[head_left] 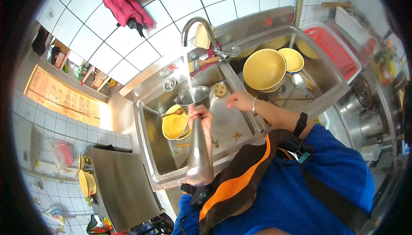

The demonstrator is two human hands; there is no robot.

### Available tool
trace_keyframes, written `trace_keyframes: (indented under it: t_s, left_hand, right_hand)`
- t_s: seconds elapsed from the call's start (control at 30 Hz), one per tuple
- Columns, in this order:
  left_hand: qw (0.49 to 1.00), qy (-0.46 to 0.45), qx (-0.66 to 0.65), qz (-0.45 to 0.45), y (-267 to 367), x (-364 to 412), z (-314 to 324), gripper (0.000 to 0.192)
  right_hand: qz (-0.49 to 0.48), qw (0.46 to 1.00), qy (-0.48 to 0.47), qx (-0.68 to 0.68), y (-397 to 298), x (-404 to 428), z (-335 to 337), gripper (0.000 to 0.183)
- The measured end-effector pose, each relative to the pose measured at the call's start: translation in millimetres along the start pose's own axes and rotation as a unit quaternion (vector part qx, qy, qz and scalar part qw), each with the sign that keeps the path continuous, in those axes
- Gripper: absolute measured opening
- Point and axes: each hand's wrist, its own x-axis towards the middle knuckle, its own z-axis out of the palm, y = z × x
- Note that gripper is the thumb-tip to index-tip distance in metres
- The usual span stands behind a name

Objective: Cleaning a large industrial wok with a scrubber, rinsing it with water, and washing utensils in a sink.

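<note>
My left hand (201,116) is closed around the thick handle of a large metal ladle (197,151). The ladle's bowl is over the left sink basin (233,119), and water from the curved tap (197,20) runs down into it. Beside the bowl, partly hidden by it, yellow bowls (173,126) lie in the same basin with a wooden spoon (172,113) across them. Over the basin's right side, near the divider, my right hand (239,100) hovers with loosely bent fingers and nothing visible in it. A round holed sponge or scrubber (220,89) rests in the basin close by.
In the right basin (310,104) stand a large yellow bowl (264,69), a smaller one (292,60) and a metal spoon (298,82). A brush (201,64) and sponge (202,37) lie behind the tap. Right of the sink is a red basket (334,50); to the left, a steel cabinet (124,183).
</note>
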Motion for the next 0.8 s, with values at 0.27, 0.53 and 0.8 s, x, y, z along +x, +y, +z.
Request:
trace_keyframes:
  t_s: [0.27, 0.53, 0.8]
  left_hand:
    - [0.992, -0.042, 0.093, -0.072, -21, 6, -31, 0.025]
    - [0.976, -0.068, 0.196, -0.059, -28, 26, -73, 0.024]
    - [0.867, 0.314, 0.381, 0.070, -48, 29, -77, 0.028]
  right_hand:
    - [0.112, 0.983, -0.129, 0.066, -43, -30, -42, 0.033]
    - [0.236, 0.900, -0.303, 0.207, -76, -64, -26, 0.032]
    - [0.071, 0.953, -0.256, -0.143, -58, -91, -29, 0.031]
